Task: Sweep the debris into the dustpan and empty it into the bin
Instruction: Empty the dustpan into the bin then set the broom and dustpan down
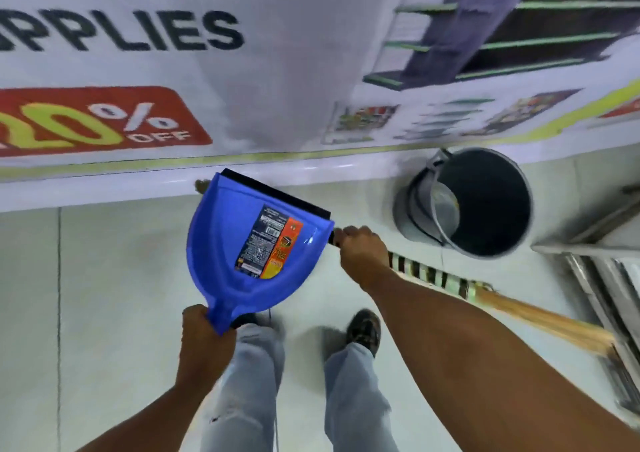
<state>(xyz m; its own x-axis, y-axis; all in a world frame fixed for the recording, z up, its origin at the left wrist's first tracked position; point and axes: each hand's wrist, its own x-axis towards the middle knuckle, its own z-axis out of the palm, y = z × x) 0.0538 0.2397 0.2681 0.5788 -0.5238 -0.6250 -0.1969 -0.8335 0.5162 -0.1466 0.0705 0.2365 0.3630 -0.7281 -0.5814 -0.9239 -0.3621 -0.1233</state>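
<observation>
My left hand (202, 334) grips the handle of a blue dustpan (242, 243) with a black rubber lip and a printed label, held above the floor in front of my legs. My right hand (362, 247) is closed on the striped handle of a broom (433, 276). Its straw bristles trail back to the right. A dark round bin (485, 202) stands open on the floor to the right, against the wall base. A small brown bit of debris (200, 186) lies by the wall base just left of the dustpan's lip.
A wall banner (138, 70) with large lettering and a red discount badge runs along the far side. Metal rails or shelving (602, 271) lie at the right edge, close to the bin. My feet and jeans (346, 365) stand on pale floor tiles.
</observation>
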